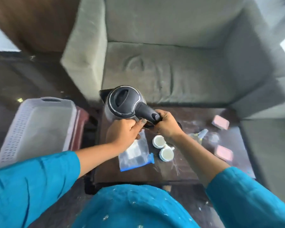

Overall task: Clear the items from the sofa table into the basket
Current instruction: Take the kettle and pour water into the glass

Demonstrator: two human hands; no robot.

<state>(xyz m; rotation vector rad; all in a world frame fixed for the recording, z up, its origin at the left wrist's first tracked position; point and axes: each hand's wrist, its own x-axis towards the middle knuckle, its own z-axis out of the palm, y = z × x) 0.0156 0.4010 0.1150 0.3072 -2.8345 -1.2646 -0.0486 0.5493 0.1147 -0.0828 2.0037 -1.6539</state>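
A grey sofa (163,63) fills the far side of the view; in front of it stands a dark sofa table (196,162), w/ a white slotted basket (31,129) just off its left end, resting on a reddish stool (80,122). The basket's inside shows nothing in it.

Above the table's far-left corner, a person in blue sleeves holds an electric kettle (125,102), steel body w/ black lid, lid facing the camera. The right hand (164,125) is wrapped tight around the black handle. The left hand (123,134) is curled closed just beside it at the handle's base, thumb against the kettle; exactly what the fingers pinch can't be told.

Below the hands, on the table: a clear zip bag (135,153) w/ a blue seal strip, white contents inside. Just right of it, two white cups (163,148) stand touching, both upright, pale inside. Farther right lie two pink rectangular items (222,137), well apart, and between them and the cups a small clear blurred object (201,134), too smeared to ID.
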